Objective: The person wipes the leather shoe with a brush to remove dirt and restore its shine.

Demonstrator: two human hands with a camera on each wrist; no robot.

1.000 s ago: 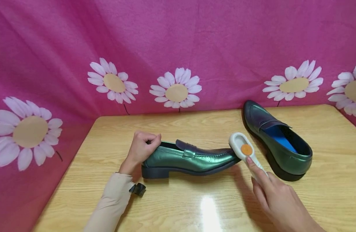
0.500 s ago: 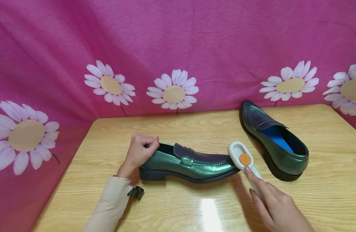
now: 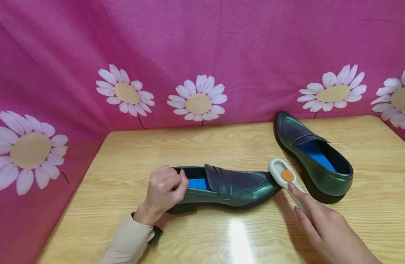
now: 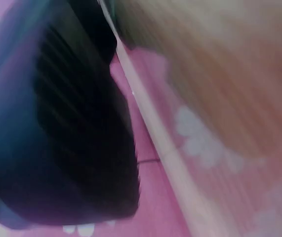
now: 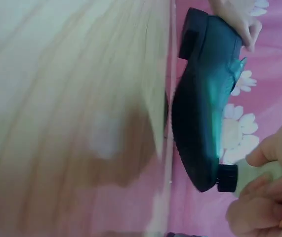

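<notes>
A dark green-purple loafer [image 3: 238, 187] lies sideways across the middle of the head view, toe to the right, its blue insole partly showing. My left hand [image 3: 164, 190] grips it at the heel, fingers curled over the back rim. At the toe, my right hand [image 3: 332, 225] holds a white-handled brush [image 3: 274, 174] with an orange button [image 3: 287, 175], the index fingertip close by the button. In the right wrist view the brush's black bristles [image 5: 227, 177] touch the toe tip, and the shoe appears raised off the table. The left wrist view is blurred, with the ridged dark sole [image 4: 86, 133] up close.
The matching loafer [image 3: 311, 157] stands on the wooden table [image 3: 149, 146] at the back right, close to the brush head. Behind and to the left hangs a pink cloth [image 3: 255, 44] with white daisies. A black strap [image 3: 156, 234] is at the left cuff.
The left hand has turned and come slightly nearer, rolling the loafer so its opening and blue insole face up more. The brush has shifted slightly right with the toe.
</notes>
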